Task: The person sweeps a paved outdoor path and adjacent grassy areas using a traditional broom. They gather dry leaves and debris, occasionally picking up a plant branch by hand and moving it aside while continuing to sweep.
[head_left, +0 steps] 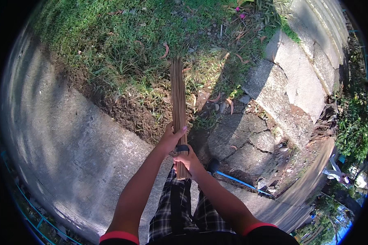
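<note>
- Checked shorts (180, 212) show lowest, between two bare arms.
- Right hand (188, 161) is wrapped tight around the bottom of a stick broom (178, 102), just under its dark band.
- Left hand (170, 136) grips the same broom a bit higher up.
- Broom sticks point away, out over brown dirt (131, 112) and green grass (118, 45).
- Cracked concrete (249, 139) lies to the right, near a blue pole (241, 183).

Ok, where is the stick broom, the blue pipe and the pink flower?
stick broom (178, 94), head view, middle of the bundled sticks above the hands.
blue pipe (241, 183), head view, middle of its length on the cracked concrete.
pink flower (242, 16), head view, the petals in the grass.
</note>
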Tool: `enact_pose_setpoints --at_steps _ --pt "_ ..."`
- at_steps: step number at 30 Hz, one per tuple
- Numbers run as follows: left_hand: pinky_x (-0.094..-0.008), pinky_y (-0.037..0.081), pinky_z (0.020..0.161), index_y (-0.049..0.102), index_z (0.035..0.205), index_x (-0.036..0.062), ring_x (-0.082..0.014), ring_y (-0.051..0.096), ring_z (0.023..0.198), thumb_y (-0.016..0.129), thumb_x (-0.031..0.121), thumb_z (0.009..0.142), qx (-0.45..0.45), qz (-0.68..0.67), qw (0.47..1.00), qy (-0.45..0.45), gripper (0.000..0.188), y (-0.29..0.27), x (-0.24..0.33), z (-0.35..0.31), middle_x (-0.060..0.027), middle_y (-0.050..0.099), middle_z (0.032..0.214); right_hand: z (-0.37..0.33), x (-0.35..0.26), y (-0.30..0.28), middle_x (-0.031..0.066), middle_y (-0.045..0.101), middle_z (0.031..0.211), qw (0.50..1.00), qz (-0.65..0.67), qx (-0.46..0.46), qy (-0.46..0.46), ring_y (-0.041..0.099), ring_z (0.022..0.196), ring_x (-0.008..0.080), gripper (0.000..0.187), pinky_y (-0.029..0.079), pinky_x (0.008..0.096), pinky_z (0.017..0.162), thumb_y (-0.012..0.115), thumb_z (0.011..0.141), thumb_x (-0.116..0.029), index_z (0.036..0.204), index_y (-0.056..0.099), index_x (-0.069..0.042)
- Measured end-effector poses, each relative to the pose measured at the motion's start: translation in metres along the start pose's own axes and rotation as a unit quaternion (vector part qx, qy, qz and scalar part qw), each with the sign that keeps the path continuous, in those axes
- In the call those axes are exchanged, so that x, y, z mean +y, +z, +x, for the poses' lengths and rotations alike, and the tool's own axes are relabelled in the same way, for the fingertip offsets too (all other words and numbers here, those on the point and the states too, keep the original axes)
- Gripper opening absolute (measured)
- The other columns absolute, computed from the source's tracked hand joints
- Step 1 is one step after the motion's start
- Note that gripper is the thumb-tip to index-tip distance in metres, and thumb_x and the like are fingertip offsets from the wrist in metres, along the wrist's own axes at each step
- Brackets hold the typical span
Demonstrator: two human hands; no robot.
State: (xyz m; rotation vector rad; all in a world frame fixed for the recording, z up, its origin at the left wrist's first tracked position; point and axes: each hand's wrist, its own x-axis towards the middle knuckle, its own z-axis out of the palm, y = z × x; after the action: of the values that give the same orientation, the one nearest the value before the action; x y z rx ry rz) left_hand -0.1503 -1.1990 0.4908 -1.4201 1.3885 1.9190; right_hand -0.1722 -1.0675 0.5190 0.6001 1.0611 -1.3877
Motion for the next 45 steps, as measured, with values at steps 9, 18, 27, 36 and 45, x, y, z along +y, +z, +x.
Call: enact_pose_setpoints --at_steps 9,18,27,36,45 --pt "-0.0231 0.039 0.058 0.046 0.111 0.0088 -0.0090 0.054 0.072 0.046 0.041 0.089 0.034 -0.131 0.991 -0.021 0.039 0.006 -0.084 -0.021 -0.0038 0.057 0.089 0.052 -0.028 -0.026 0.0102 0.054 0.079 0.996 -0.083 0.019 0.041 0.058 0.059 0.0188 0.073 0.051 0.0335 0.050 0.065 0.068 -0.002 0.126 0.022 -0.006" --pt "-0.0258 0.040 0.060 0.048 0.105 0.0113 -0.0104 0.053 0.071 0.047 0.033 0.090 0.147 -0.130 0.980 0.010 0.026 -0.043 -0.041 -0.015 -0.0020 0.057 0.083 -0.060 -0.190 -0.182 0.0124 0.048 0.096 0.953 -0.239 0.061 -0.177 0.058 0.073 0.0187 0.090 0.050 0.0311 0.054 0.068 0.063 -0.005 0.138 0.018 -0.008" --pt "-0.0218 0.038 0.052 0.046 0.102 0.0074 -0.0096 0.051 0.064 0.047 0.024 0.088 0.158 -0.170 0.973 -0.009 0.022 0.022 0.006 0.006 -0.0032 0.053 0.079 0.042 -0.264 -0.185 0.0143 0.052 0.077 0.955 -0.067 0.282 -0.070 0.057 0.056 0.0227 0.073 0.051 0.0375 0.049 0.059 0.065 0.000 0.125 0.018 -0.007" --pt "-0.0202 0.036 0.050 0.050 0.105 0.0041 -0.0087 0.051 0.062 0.047 0.025 0.090 0.121 -0.109 0.983 0.079 0.026 0.109 0.111 0.056 -0.0034 0.054 0.076 -0.027 -0.242 -0.230 0.0138 0.055 0.102 0.906 -0.387 -0.066 -0.157 0.058 0.078 0.0184 0.090 0.048 0.0298 0.068 0.068 0.063 -0.008 0.139 0.020 -0.010" --pt "-0.0205 0.040 0.050 0.049 0.105 0.0039 -0.0116 0.055 0.064 0.048 0.022 0.090 0.056 -0.099 0.990 0.082 0.024 0.164 0.190 0.104 -0.0051 0.056 0.079 -0.072 -0.458 -0.365 0.0106 0.054 0.080 0.929 -0.110 0.317 -0.157 0.057 0.060 0.0196 0.057 0.051 0.0335 0.053 0.062 0.067 -0.003 0.119 0.037 -0.004"
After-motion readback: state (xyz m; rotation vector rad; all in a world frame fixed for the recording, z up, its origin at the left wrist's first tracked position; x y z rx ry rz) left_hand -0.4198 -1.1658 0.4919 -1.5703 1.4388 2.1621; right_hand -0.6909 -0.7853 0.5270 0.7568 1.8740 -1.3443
